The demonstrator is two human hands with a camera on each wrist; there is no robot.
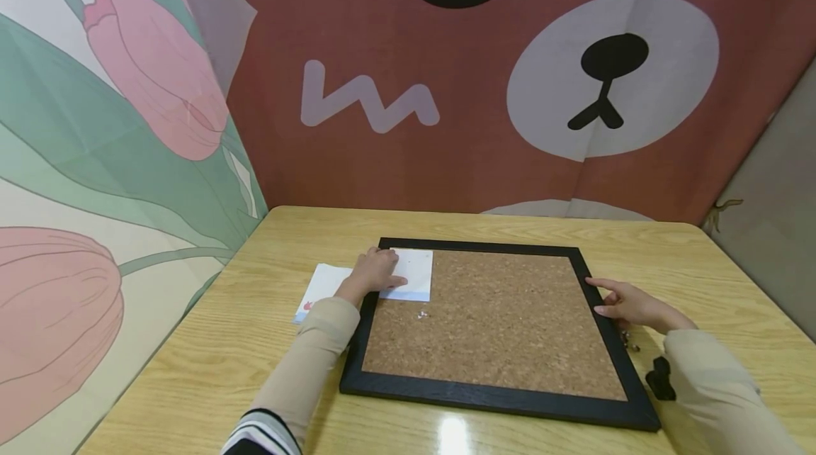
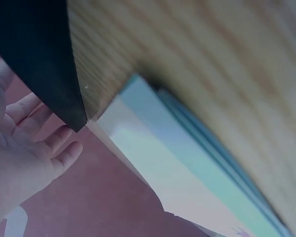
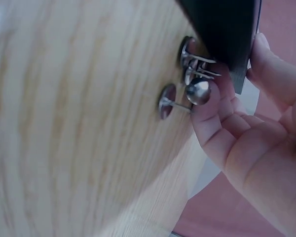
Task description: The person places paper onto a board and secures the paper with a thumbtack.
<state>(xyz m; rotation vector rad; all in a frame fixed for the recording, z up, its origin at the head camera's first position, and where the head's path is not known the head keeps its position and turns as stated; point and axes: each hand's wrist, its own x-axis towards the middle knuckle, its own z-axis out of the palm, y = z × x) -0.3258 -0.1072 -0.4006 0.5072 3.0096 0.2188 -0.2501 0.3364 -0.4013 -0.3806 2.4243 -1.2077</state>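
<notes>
A black-framed cork board point(image 1: 503, 341) lies on the table. My left hand point(image 1: 375, 272) rests on a white sheet with a blue lower edge point(image 1: 417, 274) at the board's far left corner; its fingers are extended. Left of the frame is a stack of similar sheets point(image 1: 325, 285), partly hidden by that hand; its layered edges show in the left wrist view. My right hand point(image 1: 634, 305) touches the board's right side with index finger and thumb. Several metal thumbtacks point(image 3: 168, 101) lie against the frame there, close to its lower fingers; whether they touch is unclear.
A small shiny item point(image 1: 423, 315) sits on the cork below the sheet. Beside the right sleeve is a small black object point(image 1: 661, 378). Behind the wooden table point(image 1: 306, 228) hangs a printed red-brown cloth point(image 1: 382, 171), with a floral one point(image 1: 159, 200) at left.
</notes>
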